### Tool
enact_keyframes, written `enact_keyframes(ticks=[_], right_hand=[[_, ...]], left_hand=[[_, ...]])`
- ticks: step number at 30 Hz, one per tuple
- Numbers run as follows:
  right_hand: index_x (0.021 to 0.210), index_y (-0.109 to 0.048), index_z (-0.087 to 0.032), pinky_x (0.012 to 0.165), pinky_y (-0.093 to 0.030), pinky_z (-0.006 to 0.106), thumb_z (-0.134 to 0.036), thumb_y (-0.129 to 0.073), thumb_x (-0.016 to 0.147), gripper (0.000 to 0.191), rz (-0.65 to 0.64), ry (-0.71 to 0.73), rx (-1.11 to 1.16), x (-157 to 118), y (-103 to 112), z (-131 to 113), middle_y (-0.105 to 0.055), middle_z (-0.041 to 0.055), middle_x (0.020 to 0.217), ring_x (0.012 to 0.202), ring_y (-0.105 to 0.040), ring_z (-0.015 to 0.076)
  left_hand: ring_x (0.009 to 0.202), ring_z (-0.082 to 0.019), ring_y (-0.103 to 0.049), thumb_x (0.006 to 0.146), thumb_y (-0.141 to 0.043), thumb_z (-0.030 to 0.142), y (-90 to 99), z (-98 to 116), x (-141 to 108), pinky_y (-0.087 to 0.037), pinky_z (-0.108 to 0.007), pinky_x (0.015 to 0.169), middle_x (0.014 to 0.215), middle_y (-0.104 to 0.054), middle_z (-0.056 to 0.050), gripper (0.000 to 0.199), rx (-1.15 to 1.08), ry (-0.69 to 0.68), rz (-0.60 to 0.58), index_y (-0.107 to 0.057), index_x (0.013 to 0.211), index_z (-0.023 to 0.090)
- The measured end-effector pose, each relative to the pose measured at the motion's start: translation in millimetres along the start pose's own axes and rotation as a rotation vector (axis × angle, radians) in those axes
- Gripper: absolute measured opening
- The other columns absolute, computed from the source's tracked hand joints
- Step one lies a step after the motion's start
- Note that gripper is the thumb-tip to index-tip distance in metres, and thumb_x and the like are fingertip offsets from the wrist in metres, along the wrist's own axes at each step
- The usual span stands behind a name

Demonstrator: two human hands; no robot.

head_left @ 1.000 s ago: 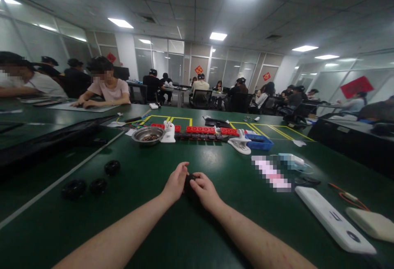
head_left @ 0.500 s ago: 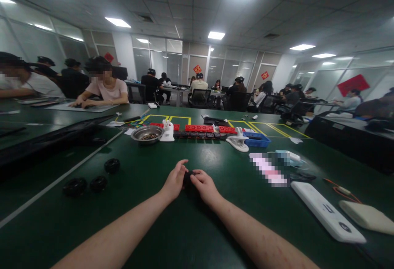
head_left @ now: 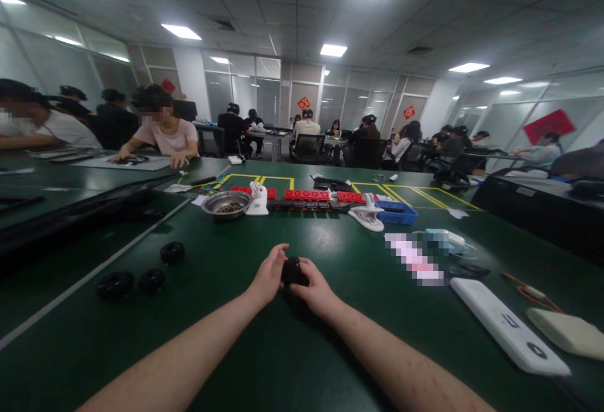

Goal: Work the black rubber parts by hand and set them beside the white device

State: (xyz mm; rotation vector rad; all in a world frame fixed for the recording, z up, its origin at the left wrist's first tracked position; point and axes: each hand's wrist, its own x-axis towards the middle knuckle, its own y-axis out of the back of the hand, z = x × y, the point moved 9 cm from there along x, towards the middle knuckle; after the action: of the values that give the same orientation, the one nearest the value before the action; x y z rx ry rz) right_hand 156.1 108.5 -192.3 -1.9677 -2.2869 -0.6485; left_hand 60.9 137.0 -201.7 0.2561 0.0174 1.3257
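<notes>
While the right hand (head_left: 315, 285) is closed on a small black object (head_left: 293, 272), with the thumb on its near side, the left hand (head_left: 268, 278) is just beside it, fingers partly raised; whether this hand also grips, I cannot tell. So the object is between the two hands, over the green desk (head_left: 226, 255). To the left of the left hand lie three black ring-shaped pieces. Beyond both hands stand a metal bowl (head_left: 213, 211) and red blocks (head_left: 306, 195) in a row. Right of the right hand lies a long white device (head_left: 504, 321).
</notes>
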Motion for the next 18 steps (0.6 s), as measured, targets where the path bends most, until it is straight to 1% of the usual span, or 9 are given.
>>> enact_keyframes(ticks=[2,4,6,8,11,12,14,16,18], right_hand=[[0.09,-0.061,-0.016,0.09,-0.032,0.031,-0.033,-0.061,0.064,0.03,-0.008,0.005,0.036,0,-1,-1,-0.045,0.007,0.105,0.101,-0.043,0.0196],[0.079,-0.063,-0.015,0.089,-0.033,0.032,-0.039,-0.05,0.074,0.027,0.024,-0.034,0.065,0,1,3,-0.047,0.0073,0.103,0.097,-0.046,0.0187],[0.068,-0.062,-0.014,0.086,-0.035,0.033,-0.041,-0.038,0.08,0.039,0.072,-0.078,0.05,1,5,8,-0.05,0.008,0.1,0.093,-0.048,0.0181],[0.063,-0.061,-0.013,0.086,-0.035,0.033,-0.04,-0.037,0.082,0.041,0.081,-0.09,-0.001,1,6,10,-0.051,0.0083,0.099,0.092,-0.049,0.0183],[0.078,-0.063,-0.014,0.092,-0.031,0.033,-0.029,-0.051,0.074,0.019,0.023,-0.031,-0.071,0,3,5,-0.046,0.008,0.108,0.103,-0.043,0.0192],[0.087,-0.062,-0.015,0.094,-0.029,0.033,-0.025,-0.056,0.069,0.021,0.004,-0.013,-0.091,-1,1,2,-0.044,0.0078,0.112,0.106,-0.04,0.0195],[0.099,-0.058,-0.018,0.096,-0.027,0.034,-0.021,-0.065,0.06,0.039,-0.029,0.006,-0.123,-3,-1,-1,-0.04,0.0073,0.116,0.11,-0.037,0.0204],[0.095,-0.06,-0.018,0.094,-0.029,0.033,-0.026,-0.064,0.063,0.034,-0.045,0.009,-0.119,-4,-3,-3,-0.042,0.007,0.114,0.108,-0.038,0.0204],[0.081,-0.063,-0.016,0.092,-0.031,0.032,-0.036,-0.053,0.073,0.024,-0.016,0.005,-0.08,-3,-1,-3,-0.046,0.0072,0.108,0.103,-0.043,0.0189]], left_hand=[[0.041,-0.006,-0.044,0.077,-0.018,0.06,0.5,0,0,-0.036,-0.018,0.035,0.08,-0.047,-0.002,0.057,-0.004,0.011,0.001,-0.037,0.112,0.02],[0.043,-0.007,-0.044,0.077,-0.02,0.06,-0.4,0,0,-0.036,-0.017,0.035,0.079,-0.049,-0.003,0.056,-0.009,0.013,-0.011,-0.037,0.112,0.02],[0.043,-0.007,-0.044,0.077,-0.021,0.06,-2.5,2,-1,-0.036,-0.017,0.034,0.078,-0.05,-0.003,0.056,0.001,0.003,-0.036,-0.038,0.112,0.019],[0.043,-0.007,-0.044,0.076,-0.022,0.06,-4.2,3,-1,-0.036,-0.017,0.035,0.078,-0.05,-0.003,0.056,0.02,-0.009,-0.054,-0.04,0.111,0.019],[0.043,-0.007,-0.045,0.076,-0.02,0.062,-1.8,-1,0,-0.036,-0.018,0.035,0.078,-0.05,-0.003,0.058,0.004,0.013,-0.033,-0.042,0.11,0.02],[0.042,-0.007,-0.044,0.076,-0.018,0.062,-0.5,-2,1,-0.036,-0.018,0.035,0.077,-0.05,-0.002,0.059,-0.015,0.025,-0.021,-0.042,0.11,0.019],[0.041,-0.008,-0.044,0.076,-0.015,0.062,0.7,-4,2,-0.036,-0.019,0.035,0.073,-0.05,-0.002,0.061,-0.049,0.029,-0.011,-0.042,0.11,0.019],[0.044,-0.009,-0.046,0.076,-0.016,0.062,0.4,-3,2,-0.037,-0.019,0.036,0.073,-0.051,-0.003,0.061,-0.055,0.01,-0.018,-0.041,0.11,0.018],[0.048,-0.01,-0.048,0.076,-0.019,0.062,-0.8,-1,1,-0.038,-0.019,0.037,0.075,-0.051,-0.003,0.059,-0.032,-0.003,-0.03,-0.041,0.11,0.019]])
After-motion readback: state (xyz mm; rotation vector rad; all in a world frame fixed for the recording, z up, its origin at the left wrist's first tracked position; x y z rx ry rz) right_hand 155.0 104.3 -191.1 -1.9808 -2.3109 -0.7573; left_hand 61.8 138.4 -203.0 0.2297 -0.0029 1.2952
